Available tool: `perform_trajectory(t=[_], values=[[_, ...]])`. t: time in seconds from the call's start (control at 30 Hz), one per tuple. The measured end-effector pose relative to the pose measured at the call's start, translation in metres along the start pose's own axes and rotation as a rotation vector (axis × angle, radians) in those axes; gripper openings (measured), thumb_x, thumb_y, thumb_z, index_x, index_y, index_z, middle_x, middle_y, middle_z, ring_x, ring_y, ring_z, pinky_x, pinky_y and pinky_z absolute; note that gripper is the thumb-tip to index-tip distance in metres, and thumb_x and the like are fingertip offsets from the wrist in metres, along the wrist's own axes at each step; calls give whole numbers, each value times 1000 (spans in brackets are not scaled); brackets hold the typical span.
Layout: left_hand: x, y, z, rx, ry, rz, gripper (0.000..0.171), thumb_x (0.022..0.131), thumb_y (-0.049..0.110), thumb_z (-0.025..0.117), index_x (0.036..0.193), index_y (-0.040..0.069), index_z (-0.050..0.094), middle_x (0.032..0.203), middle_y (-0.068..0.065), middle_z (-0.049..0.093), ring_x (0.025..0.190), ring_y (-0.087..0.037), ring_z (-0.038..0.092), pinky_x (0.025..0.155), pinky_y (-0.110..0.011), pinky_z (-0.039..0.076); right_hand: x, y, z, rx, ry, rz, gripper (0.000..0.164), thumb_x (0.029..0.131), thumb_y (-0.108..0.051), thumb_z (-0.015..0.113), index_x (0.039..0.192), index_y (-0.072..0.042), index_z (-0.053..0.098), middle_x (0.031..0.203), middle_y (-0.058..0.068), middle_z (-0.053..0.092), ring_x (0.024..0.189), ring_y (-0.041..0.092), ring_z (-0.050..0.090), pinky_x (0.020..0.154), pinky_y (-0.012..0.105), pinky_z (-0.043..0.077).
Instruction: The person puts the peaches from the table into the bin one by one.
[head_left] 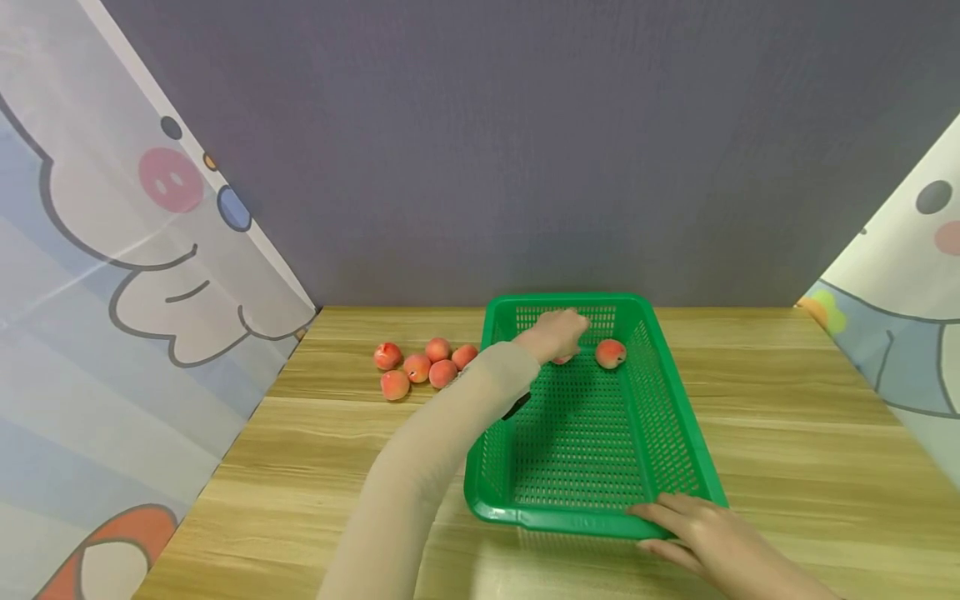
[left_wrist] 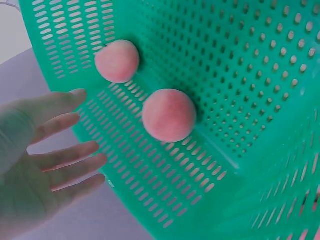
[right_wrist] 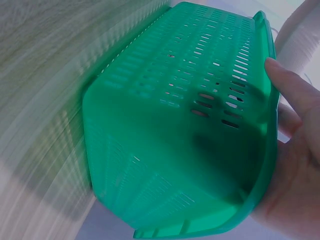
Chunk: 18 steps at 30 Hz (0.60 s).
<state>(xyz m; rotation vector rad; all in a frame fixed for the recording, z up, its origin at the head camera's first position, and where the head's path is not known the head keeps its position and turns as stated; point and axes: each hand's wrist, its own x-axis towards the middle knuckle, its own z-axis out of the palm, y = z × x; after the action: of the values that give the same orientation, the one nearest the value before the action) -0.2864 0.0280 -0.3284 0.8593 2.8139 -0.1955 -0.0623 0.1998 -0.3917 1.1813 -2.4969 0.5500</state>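
A green plastic basket (head_left: pixel 592 522) with slotted walls stands on the table. Inside, at its far end, lie two peaches, the right-hand peach (head_left: pixel 611 354) in full sight and the left-hand peach (left_wrist: pixel 169 115) mostly hidden by my left hand in the head view. That left hand (head_left: pixel 558 332) is over the far end, its fingers (left_wrist: pixel 80 162) spread and holding nothing, apart from both fruits. My right hand (head_left: pixel 697 525) grips the rim at the near right corner; in the right wrist view its thumb (right_wrist: pixel 290 82) is outside the wall and the other fingers are partly hidden behind the rim.
Left of the basket, several more peaches (head_left: pixel 417 367) sit in a loose group on the wooden table (head_left: pixel 322 467). A dark grey panel (head_left: pixel 480 150) rises behind the table, and cartoon-printed sheets (head_left: pixel 90 350) hang at both sides. My left sleeve crosses the basket's left rim.
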Motion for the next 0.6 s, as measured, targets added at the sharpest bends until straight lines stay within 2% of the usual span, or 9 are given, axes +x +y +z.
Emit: perform_trajectory(t=[0.1, 0.3, 0.6], values=[[-4, 1, -4, 3, -9, 14, 45, 84, 23, 60, 127, 17, 48, 129, -1, 45, 102, -11, 45, 73, -25, 42, 0, 0, 0, -4, -2, 1, 30, 74, -26, 69, 101, -15, 63, 87, -4, 62, 75, 18, 62, 55, 28, 50], [-16, 3, -14, 29, 0, 39, 46, 83, 25, 61, 127, 19, 48, 126, -1, 46, 103, -9, 47, 72, -22, 44, 1, 0, 1, -4, 13, -10, 30, 73, -26, 70, 100, -15, 63, 86, -7, 61, 74, 15, 61, 55, 26, 50], [-31, 7, -25, 69, -8, 85, 49, 84, 26, 59, 130, 18, 45, 132, -2, 43, 117, -16, 43, 77, -24, 45, 1, 2, 2, -4, 23, -23, 30, 73, -26, 70, 101, -16, 63, 85, -8, 60, 73, 13, 61, 55, 25, 50]])
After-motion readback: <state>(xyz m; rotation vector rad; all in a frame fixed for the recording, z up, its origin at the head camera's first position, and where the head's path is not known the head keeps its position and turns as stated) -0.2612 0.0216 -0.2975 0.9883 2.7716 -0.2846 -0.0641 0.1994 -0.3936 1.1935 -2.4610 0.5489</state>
